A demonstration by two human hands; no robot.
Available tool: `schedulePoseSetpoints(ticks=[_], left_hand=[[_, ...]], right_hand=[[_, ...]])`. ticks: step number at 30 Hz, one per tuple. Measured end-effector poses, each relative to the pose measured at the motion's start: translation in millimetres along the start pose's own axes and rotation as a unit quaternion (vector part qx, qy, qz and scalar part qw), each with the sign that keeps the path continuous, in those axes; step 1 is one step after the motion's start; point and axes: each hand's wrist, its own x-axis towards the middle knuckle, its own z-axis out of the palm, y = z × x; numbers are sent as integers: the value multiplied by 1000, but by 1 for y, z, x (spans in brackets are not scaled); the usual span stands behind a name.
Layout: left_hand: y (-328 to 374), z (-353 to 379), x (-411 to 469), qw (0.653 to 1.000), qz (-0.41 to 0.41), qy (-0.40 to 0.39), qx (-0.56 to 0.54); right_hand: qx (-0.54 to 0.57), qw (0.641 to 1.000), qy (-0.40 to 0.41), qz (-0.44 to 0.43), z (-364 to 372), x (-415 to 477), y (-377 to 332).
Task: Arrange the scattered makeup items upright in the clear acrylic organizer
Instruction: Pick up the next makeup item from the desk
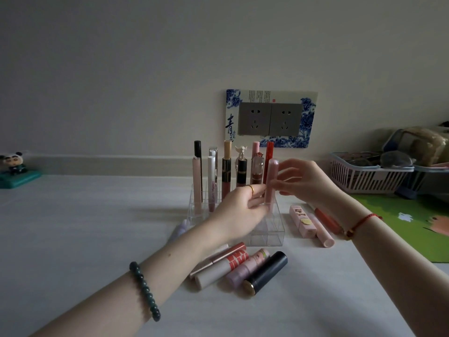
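on the pale counter (73, 239), the clear organizer (267, 235) stood roughly half filled. along its back rows i counted about eight items already upright: a pale pink stick (197, 183), a black pencil (197, 149), a white tube (211, 181), a gold-capped gloss (226, 171), a black bottle with a white figure on top (241, 171), a brown gloss (256, 172), a red tube (269, 154); one or two more behind were hard to separate. the front compartments looked empty.

both hands met at a ninth piece, a pink tube (271, 183), held upright with its base at or just inside a right-hand compartment. the left hand (239, 215) pinched its lower part; the right hand (303, 181) steadied it with fingertips, the grip loose.

left to do, by my count: four tubes lying in front of the organizer, including a black lipstick (266, 272), and three lying to its right, including a pink box (302, 222). a lilac item (181, 229) lay half hidden by the left arm.
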Motion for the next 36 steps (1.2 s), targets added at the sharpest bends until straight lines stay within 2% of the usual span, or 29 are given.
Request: schedulePoseSetpoints(ticks=[4, 10, 13, 15, 18, 21, 23, 30, 36], left_hand=[[5, -29, -14, 1000, 4, 10, -5], [-10, -96, -37, 993, 15, 118, -27], [-36, -116, -47, 989, -4, 149, -15], [-56, -122, -54, 990, -17, 133, 43], [-82, -122, -62, 989, -41, 111, 88], [-98, -118, -66, 989, -57, 99, 99], [-106, -118, -67, 990, -57, 98, 89], [-125, -122, -73, 993, -51, 79, 65], [-129, -121, -71, 994, -44, 90, 33]], right_hand=[[-21, 1000, 0, 0, -8, -1, -6], [-77, 984, 142, -72, -21, -6, -39], [-75, 976, 155, -135, -15, -17, -65], [-80, 976, 109, -170, 0, -27, -81], [-126, 969, -24, -211, 36, -42, -91], [-212, 928, -167, -258, 80, -53, -85], [-249, 895, -219, -297, 104, -51, -77], [-300, 842, -273, -357, 143, -40, -66], [-360, 779, -210, -469, 150, -33, -56]])
